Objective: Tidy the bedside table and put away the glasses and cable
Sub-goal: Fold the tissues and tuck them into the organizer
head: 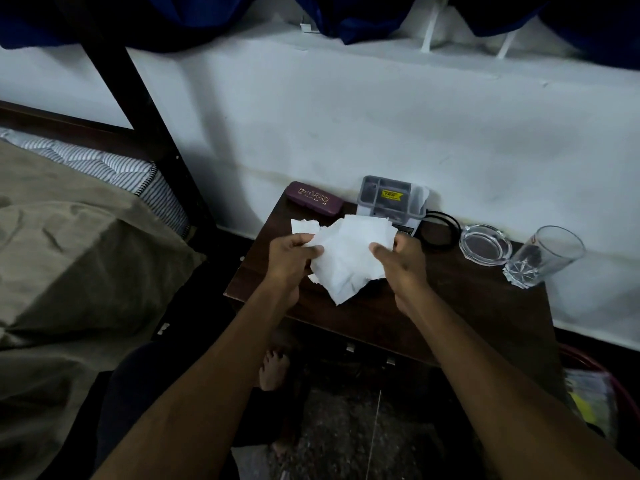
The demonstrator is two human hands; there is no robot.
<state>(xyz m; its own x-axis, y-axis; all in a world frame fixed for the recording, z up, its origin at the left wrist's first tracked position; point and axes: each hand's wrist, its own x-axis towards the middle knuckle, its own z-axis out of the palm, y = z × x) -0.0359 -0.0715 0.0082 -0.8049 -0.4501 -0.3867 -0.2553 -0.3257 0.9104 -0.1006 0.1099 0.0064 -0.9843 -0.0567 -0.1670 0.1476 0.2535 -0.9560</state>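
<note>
Nearest the camera, two bare forearms reach in over a dark floor, one bare foot (273, 370) below them. The left hand (289, 259) pinches the left edge of a crumpled white tissue (348, 261), thumb on top; the right hand (398, 261) grips its right edge, fingers curled round it. The tissue hangs just above the dark wooden bedside table (450, 306), whose near edge runs under the wrists; bare wood lies open to the right of the hands. One more scrap of white tissue (304, 225) sits behind the left hand.

Further back, along the wall edge, count them: one maroon glasses case (313, 201) at the far left corner, lid down; one clear plastic box (393, 199) with a yellow label beside it; one coiled black cable (440, 230) just right of the box; one glass ashtray (485, 244); one drinking glass (543, 258) near the right edge. Bed (69, 254) to the left, a red bin (588, 393) low right, white wall (381, 116) behind.
</note>
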